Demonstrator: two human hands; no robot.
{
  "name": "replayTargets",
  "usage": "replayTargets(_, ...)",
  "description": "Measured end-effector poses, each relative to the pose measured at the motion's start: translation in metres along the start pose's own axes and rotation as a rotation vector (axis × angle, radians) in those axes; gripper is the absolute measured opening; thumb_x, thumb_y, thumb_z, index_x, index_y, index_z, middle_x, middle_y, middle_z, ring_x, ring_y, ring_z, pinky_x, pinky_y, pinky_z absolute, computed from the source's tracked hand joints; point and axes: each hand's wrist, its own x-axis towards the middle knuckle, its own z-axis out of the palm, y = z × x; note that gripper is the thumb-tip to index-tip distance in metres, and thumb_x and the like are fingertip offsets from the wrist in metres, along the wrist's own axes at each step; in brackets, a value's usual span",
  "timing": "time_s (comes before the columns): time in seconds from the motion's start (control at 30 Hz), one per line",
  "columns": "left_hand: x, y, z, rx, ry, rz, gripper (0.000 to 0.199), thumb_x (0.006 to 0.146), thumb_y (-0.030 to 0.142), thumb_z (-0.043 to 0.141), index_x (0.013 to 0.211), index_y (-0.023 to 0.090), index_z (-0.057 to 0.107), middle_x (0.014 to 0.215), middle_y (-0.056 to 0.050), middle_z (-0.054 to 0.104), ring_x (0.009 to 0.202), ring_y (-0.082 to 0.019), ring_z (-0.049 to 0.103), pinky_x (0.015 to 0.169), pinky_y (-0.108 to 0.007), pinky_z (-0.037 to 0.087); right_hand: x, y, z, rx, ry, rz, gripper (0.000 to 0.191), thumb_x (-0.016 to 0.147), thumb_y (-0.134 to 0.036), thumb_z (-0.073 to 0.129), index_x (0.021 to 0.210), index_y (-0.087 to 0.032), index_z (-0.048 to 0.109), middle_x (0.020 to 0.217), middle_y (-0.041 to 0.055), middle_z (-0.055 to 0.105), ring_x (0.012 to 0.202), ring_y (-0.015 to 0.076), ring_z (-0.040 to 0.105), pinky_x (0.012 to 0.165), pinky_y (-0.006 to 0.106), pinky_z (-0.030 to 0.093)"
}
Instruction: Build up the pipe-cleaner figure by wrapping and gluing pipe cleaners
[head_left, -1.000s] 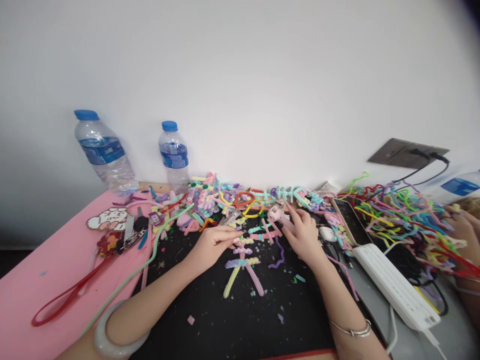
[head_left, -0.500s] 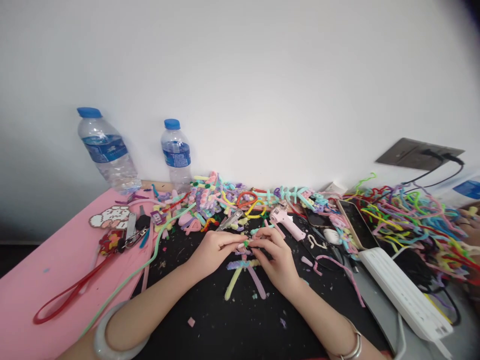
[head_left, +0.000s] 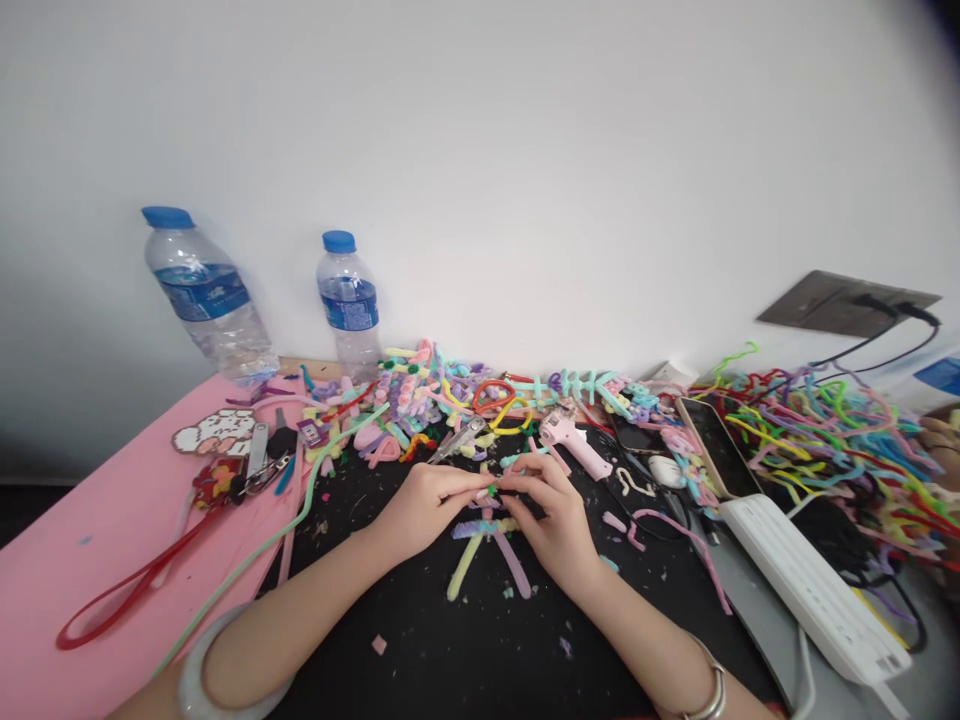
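Observation:
On the black mat lies a figure of fuzzy pipe cleaners (head_left: 489, 526), with a yellow leg and a purple leg spread toward me. My left hand (head_left: 431, 505) pinches thumb and forefinger at its upper end, where a small green tuft (head_left: 492, 490) shows. From the other side my right hand (head_left: 551, 510) is closed at the same spot, its fingertips nearly meeting the left ones. The fingers hide most of the piece between them. Just behind the hands lie metal pliers or scissors (head_left: 459, 438) and a pink glue gun (head_left: 577, 445).
Heaped pipe cleaners (head_left: 810, 430) fill the right, with more along the wall. A white power strip (head_left: 817, 590), a phone (head_left: 716, 445) and an earbud case (head_left: 666, 470) lie on the right. Keys (head_left: 259, 455), a red strap (head_left: 142, 575) and two water bottles (head_left: 349, 300) stand or lie left.
The view has shifted slightly, so the bottles sit a little further left. Both hands keep their pinch at the top of the pipe-cleaner figure, with hardly any movement.

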Motion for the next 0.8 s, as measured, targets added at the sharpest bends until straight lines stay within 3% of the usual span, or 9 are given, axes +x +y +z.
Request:
replayTargets(0.23,-0.0019,-0.0015,0.0015,0.016,0.003,-0.011,0.030,0.085,0.012,0.057,0.112,0.019,0.068,0.097,-0.004,0.075,0.079,-0.016,0.071,0.075,-0.023,0.055,-0.0016,-0.0021,0.0003,0.008,-0.012,-0.012,0.017,0.086,-0.011,0.054,0.083,-0.020,0.068,0.095,0.0077,0.054,0.081,0.0175,0.058,0.066,0.030,0.051)
replayTargets(0.8,-0.0010,-0.0033,0.0008,0.049,0.000,0.005,0.029,0.086,0.013,0.057,0.111,0.021,0.069,0.099,-0.003,0.074,0.082,-0.017,0.071,0.079,-0.025,0.056,-0.0022,0.0013,-0.0012,0.014,-0.033,0.005,0.013,0.084,-0.012,0.058,0.083,-0.021,0.068,0.096,0.0071,0.054,0.086,0.0188,0.058,0.071,0.032,0.051)
